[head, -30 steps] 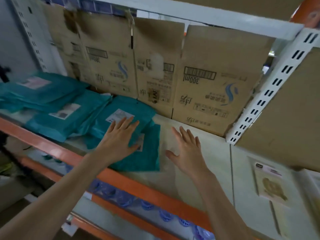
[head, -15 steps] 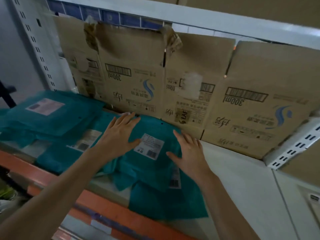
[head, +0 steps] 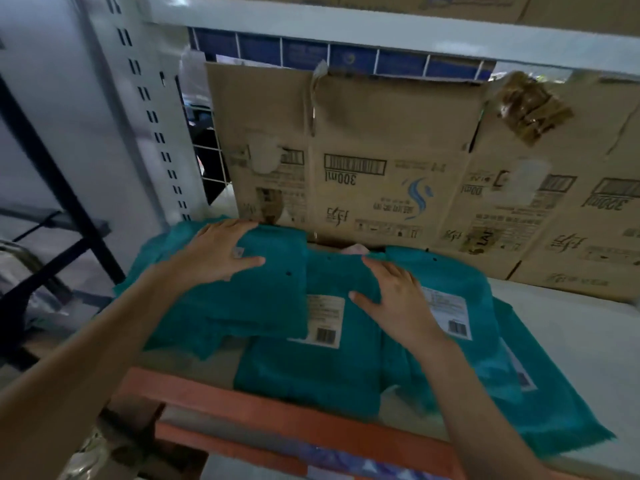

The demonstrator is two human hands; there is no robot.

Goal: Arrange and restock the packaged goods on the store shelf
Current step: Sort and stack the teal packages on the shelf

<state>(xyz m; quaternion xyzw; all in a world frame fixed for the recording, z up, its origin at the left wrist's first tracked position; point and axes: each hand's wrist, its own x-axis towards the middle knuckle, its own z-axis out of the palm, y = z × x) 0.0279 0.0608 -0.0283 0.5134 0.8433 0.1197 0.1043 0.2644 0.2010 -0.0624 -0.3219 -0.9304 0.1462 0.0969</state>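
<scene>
The teal packets [head: 311,368] are lying in a loose, overlapping spread at the left end of the shelf [head: 571,327], between the cardboard sheets [head: 388,133] at the back edge and the orange front rail [head: 277,414]. Both hands are working apart and holding nothing. The left hand [head: 221,258] is lying flat with spread fingers on the left packet [head: 263,306], its fingertips reaching that packet's rear edge. The right hand [head: 398,303] is resting with fingers spread and slightly arched where the middle packet meets the right packet [head: 460,271].

The person is probably squaring the spread into a tidy row. To do it well, they should be pressing lightly and sliding with flat palms, since the soft wrappers look likely to bunch. They should also be butting each rear edge against the cardboard, keeping the labels facing up, and drawing in the corners that are hanging over the front rail.
</scene>
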